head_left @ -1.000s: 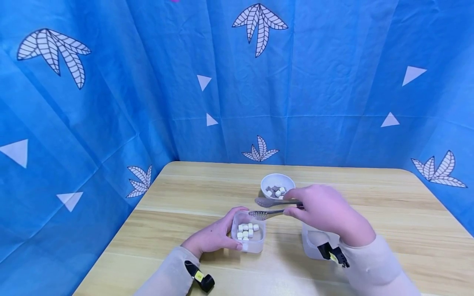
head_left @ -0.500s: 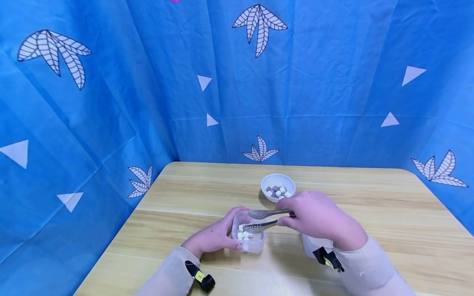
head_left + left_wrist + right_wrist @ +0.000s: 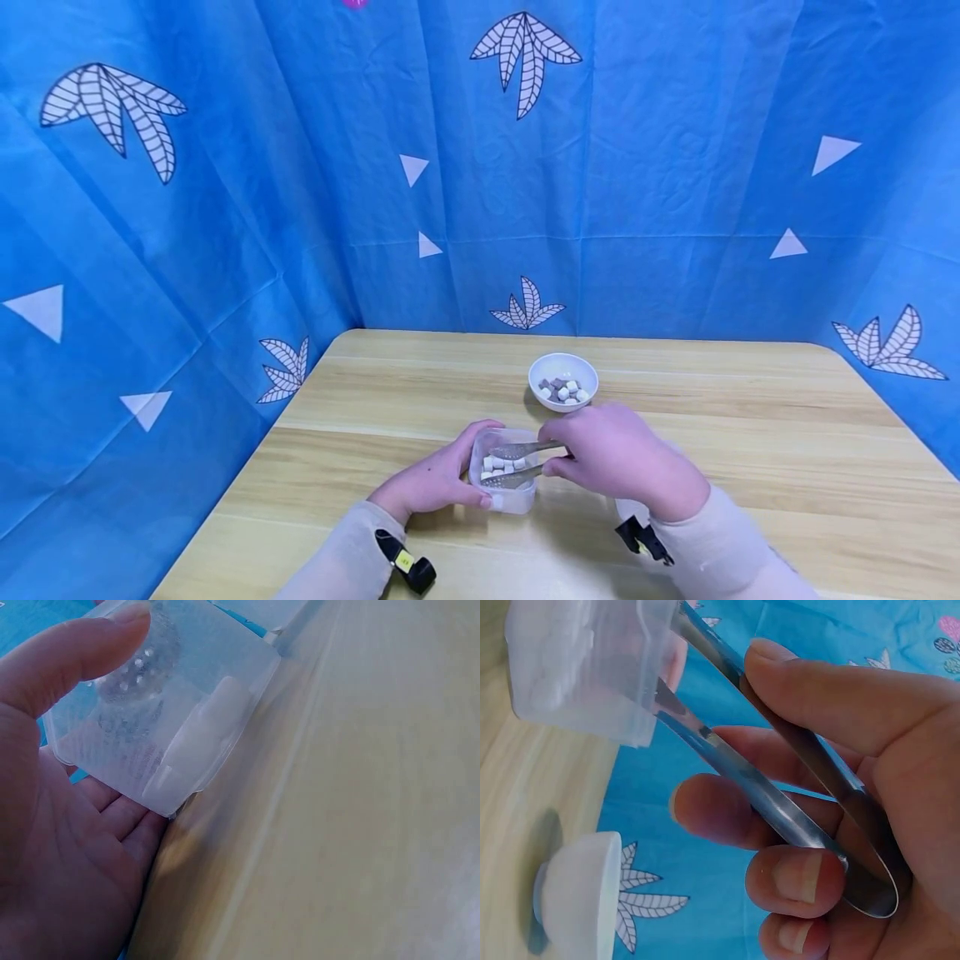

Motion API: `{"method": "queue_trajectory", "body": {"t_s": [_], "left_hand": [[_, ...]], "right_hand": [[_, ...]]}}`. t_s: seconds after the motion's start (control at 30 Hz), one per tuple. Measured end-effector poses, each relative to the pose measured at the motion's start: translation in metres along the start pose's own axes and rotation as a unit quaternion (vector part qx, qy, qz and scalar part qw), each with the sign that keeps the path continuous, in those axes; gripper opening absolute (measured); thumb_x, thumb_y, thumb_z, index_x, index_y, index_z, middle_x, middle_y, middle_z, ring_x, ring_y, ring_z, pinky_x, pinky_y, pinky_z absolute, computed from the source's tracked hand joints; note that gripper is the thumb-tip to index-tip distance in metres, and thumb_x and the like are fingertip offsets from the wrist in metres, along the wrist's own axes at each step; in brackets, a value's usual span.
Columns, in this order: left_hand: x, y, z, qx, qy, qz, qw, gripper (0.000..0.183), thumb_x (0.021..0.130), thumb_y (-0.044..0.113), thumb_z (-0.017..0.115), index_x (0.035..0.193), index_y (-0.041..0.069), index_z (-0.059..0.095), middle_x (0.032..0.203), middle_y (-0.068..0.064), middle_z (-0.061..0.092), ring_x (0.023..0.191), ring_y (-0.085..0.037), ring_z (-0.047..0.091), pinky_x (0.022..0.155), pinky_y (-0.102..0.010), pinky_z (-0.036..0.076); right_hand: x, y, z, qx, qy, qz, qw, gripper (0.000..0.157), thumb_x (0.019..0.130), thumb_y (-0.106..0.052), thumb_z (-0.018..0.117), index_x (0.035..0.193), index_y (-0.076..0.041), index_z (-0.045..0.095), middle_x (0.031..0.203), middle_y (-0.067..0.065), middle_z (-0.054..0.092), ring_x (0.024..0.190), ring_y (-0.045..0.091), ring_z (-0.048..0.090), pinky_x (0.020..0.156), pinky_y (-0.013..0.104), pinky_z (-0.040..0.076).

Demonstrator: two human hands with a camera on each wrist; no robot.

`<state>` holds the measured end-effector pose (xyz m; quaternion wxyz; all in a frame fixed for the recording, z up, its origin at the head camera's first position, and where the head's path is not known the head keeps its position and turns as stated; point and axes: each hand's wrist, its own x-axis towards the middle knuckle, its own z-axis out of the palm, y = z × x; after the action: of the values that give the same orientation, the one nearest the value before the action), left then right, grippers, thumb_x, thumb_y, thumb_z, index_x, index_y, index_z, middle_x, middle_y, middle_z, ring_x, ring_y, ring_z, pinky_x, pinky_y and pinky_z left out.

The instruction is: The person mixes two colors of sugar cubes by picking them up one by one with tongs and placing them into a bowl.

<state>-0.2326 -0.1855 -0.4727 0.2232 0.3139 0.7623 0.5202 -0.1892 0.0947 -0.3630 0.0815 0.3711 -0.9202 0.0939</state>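
Clear plastic tub (image 3: 516, 502) sits left of the counter's middle, white cubes (image 3: 509, 467) on its floor. Left hand (image 3: 442, 477) grips it from the left, thumb at the near side, fingers round the far side. Reads as a brace: a tub that light would likely skid when metal pokes into it, and holding from the left leaves the right side free for the tool.

Right hand (image 3: 618, 458) grasps metal tongs (image 3: 517, 451) coming in from the right: thumb on one arm, fingers on the other, bent end back by the palm. Sensible hold, I'd say, since a squeeze sets the gap. Arms are apart, perforated tips inside the tub. Can't call whether a tip touches a cube; the left wrist view only gets it hazily through plastic.

White bowl (image 3: 562, 361) upright beyond the tub, a bit right, with white and grey-brown pieces (image 3: 572, 387) in it. Probably parked there for a short tong reach. Pale container (image 3: 630, 508) right of the tub, mostly hidden under the right sleeve (image 3: 723, 546).

Surface: counter (image 3: 420, 383), pale wood grain, rounded far corners. Room: creased blue cloth (image 3: 660, 167) behind the far edge and down the left, printed with white leaves (image 3: 529, 304) and triangles (image 3: 789, 244).
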Motion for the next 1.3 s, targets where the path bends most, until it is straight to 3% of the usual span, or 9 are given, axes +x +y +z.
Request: {"method": "queue_trajectory", "body": {"t_s": [0.47,0.63,0.87,1.07,1.3], "left_hand": [[-0.001,-0.002,-0.002,0.005,0.001,-0.004,1.0000,0.104,0.076,0.025,0.082,0.159,0.027,0.019,0.147,0.002,0.047,0.132,-0.015,0.048,0.113,-0.038,0.032],[-0.002,-0.001,-0.004,0.003,-0.001,-0.001,1.0000,0.105,0.077,0.024,0.082,0.160,0.026,0.017,0.148,0.001,0.047,0.132,-0.015,0.049,0.114,-0.037,0.032],[-0.005,-0.002,-0.005,-0.006,-0.001,0.001,1.0000,0.105,0.078,0.022,0.082,0.160,0.023,0.017,0.149,-0.002,0.047,0.130,-0.017,0.051,0.113,-0.034,0.035],[-0.002,-0.003,-0.004,-0.021,-0.007,0.002,0.9997,0.104,0.079,0.020,0.081,0.160,0.022,0.016,0.149,-0.003,0.046,0.131,-0.018,0.051,0.113,-0.034,0.035],[0.001,-0.002,-0.003,-0.018,-0.008,0.016,0.9997,0.104,0.078,0.021,0.082,0.159,0.020,0.016,0.149,-0.002,0.046,0.131,-0.018,0.050,0.112,-0.034,0.036]], "right_hand": [[0.008,-0.011,0.013,-0.031,0.012,-0.006,0.999,0.019,0.082,-0.039,0.083,0.091,-0.025,0.073,0.076,-0.014,0.065,0.057,0.003,0.046,0.049,0.028,0.041],[0.010,-0.016,0.014,-0.040,0.005,-0.009,0.999,0.015,0.083,-0.036,0.082,0.090,-0.026,0.073,0.072,-0.015,0.062,0.057,0.004,0.048,0.049,0.030,0.041],[0.013,-0.019,0.018,-0.038,0.012,-0.031,0.999,0.019,0.084,-0.034,0.081,0.077,-0.028,0.064,0.066,-0.018,0.055,0.055,0.002,0.045,0.048,0.028,0.038],[0.011,-0.015,0.013,-0.038,0.023,-0.037,0.998,0.019,0.085,-0.031,0.081,0.076,-0.029,0.065,0.066,-0.019,0.054,0.054,0.002,0.043,0.047,0.027,0.038],[0.004,-0.004,-0.004,0.000,0.026,0.004,1.000,0.011,0.088,-0.031,0.079,0.082,-0.031,0.070,0.070,-0.023,0.054,0.055,0.002,0.043,0.048,0.026,0.037]]}}
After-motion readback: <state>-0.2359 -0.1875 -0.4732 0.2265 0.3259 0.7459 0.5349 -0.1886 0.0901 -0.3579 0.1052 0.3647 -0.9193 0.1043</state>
